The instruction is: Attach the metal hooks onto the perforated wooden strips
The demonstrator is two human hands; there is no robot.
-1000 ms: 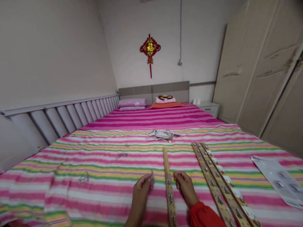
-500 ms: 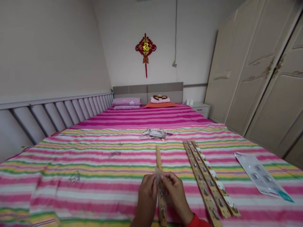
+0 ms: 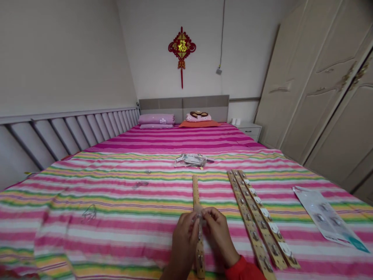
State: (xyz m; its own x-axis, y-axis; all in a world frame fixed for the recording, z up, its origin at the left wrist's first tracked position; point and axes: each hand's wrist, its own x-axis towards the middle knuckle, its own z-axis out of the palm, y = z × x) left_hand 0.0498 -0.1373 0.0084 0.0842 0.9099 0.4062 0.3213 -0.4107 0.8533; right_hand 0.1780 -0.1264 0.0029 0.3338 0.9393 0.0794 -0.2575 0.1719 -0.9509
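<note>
My left hand (image 3: pixel 185 235) and my right hand (image 3: pixel 218 229) meet over a narrow wooden strip (image 3: pixel 196 190) lying lengthwise on the bed. Between their pinched fingertips is a small translucent plastic piece (image 3: pixel 198 209), blurred, perhaps a little bag. Both hands are closed on it. Small metal fittings (image 3: pixel 199 258) sit on the strip's near part, while its far part shows a row of holes. To the right of my right hand lie several similar wooden strips (image 3: pixel 255 217) side by side, carrying metal fittings, with white round pieces (image 3: pixel 274 227) along the outermost one.
Clear packaging with metal parts (image 3: pixel 328 219) lies at the right. A heap of plastic packets (image 3: pixel 192 160) rests farther up the striped bedsheet (image 3: pixel 122 237). Scraps of clear plastic (image 3: pixel 89 212) are at the left. A railing (image 3: pixel 72 130) and a wardrobe (image 3: pixel 314 85) flank the bed.
The view has shifted slightly. Both hands stay over the strip, and the translucent piece has dropped lower between the fingertips.
</note>
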